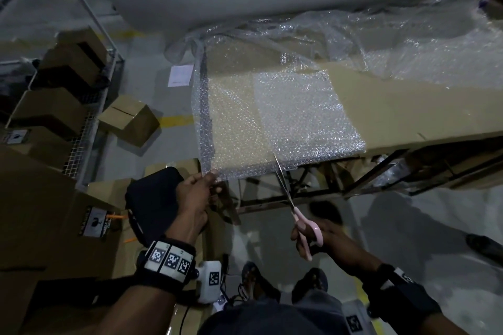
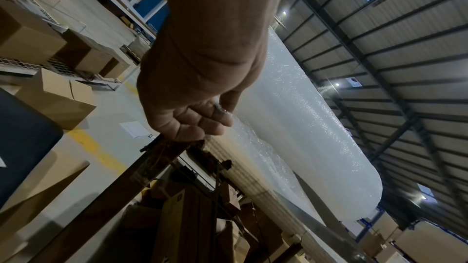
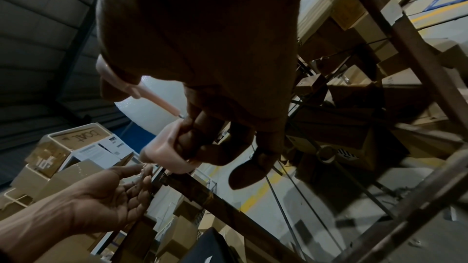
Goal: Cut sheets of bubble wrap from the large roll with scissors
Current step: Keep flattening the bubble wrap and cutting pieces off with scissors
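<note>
Left hand (image 1: 193, 200) pinching bubble wrap (image 1: 275, 122) corner, right hand (image 1: 321, 236) gripping scissors (image 1: 292, 205), blades seemingly closed.

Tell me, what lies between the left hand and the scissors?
Only the near edge of the bubble wrap sheet, seen in the head view, between left hand and scissors.

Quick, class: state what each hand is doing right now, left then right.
Left hand: pinches the near corner of the bubble wrap.
Right hand: grips the pink-handled scissors, blades at the wrap's edge.
</note>
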Available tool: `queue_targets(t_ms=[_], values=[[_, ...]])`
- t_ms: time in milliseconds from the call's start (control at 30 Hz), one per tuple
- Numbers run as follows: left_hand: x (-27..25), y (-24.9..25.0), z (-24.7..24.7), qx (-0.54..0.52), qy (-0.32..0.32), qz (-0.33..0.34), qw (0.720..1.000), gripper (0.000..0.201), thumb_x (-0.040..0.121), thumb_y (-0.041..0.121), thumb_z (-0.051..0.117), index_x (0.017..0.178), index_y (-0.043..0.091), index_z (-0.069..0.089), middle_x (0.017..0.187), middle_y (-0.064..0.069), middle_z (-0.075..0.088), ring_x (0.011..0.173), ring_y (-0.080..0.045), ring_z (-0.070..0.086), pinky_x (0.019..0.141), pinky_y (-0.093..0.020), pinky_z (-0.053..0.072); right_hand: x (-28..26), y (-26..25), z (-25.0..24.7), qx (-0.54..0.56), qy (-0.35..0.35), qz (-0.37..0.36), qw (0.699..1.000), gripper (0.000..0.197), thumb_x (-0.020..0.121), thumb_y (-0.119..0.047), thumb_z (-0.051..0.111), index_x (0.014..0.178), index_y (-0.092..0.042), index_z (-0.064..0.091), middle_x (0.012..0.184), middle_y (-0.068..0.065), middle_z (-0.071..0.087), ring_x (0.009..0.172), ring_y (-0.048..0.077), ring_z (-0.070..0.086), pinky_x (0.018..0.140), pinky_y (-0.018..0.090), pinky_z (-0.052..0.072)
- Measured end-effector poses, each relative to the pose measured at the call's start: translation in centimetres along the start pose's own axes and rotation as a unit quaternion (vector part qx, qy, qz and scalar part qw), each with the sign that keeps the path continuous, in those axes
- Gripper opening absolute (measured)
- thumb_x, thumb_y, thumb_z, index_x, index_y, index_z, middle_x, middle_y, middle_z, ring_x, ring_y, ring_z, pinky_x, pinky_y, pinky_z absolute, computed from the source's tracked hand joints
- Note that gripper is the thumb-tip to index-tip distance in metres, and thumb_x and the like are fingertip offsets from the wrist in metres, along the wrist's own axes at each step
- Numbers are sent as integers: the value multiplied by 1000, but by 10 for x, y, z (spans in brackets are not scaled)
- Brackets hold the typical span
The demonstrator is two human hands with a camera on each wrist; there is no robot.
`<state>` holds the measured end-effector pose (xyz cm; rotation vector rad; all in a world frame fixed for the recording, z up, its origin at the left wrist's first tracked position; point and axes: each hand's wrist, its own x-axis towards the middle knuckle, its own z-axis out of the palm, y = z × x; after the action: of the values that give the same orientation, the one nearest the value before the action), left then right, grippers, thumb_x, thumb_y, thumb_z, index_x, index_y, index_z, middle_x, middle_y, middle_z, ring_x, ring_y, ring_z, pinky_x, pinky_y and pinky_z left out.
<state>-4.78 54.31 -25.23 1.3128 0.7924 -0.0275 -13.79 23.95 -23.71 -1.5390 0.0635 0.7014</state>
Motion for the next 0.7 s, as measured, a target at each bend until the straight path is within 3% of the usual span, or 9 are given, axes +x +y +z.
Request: queue_targets(t_ms=[100,333,500,700], values=[[0,0,0,4,-3,-2,1000,10,92,15,80,97,11,73,83,-6,77,64,-16,68,48,-23,51,2,1,-2,4,5,-6,1000,82,80,-77,69,97,3,69,73,19,67,65,28,59,67,35,44],[1,-1,0,9,-3,4,1000,14,90,17,83,99,13,72,84,-5,78,64,-15,68,49,-25,52,18,-6,0,23,-5,-10,1000,71,87,-64,64,96,6,66,70,15,65,64,26,58,64,30,45],[5,-4,-2,9,1,-4,1000,12,93,17,80,102,12,74,89,-8,79,66,-16,68,51,-26,51,27,-7,3,34,6,-2,999,71,85,-67,64,94,4,67,66,14,65,68,28,56,63,28,45],[4,-3,1,6,3,-5,1000,14,93,16,80,103,12,72,88,-7,78,65,-15,68,49,-25,52,36,-3,3,43,11,-3,999,71,80,-71,70,94,-2,69,69,15,64,61,24,57,60,28,44]])
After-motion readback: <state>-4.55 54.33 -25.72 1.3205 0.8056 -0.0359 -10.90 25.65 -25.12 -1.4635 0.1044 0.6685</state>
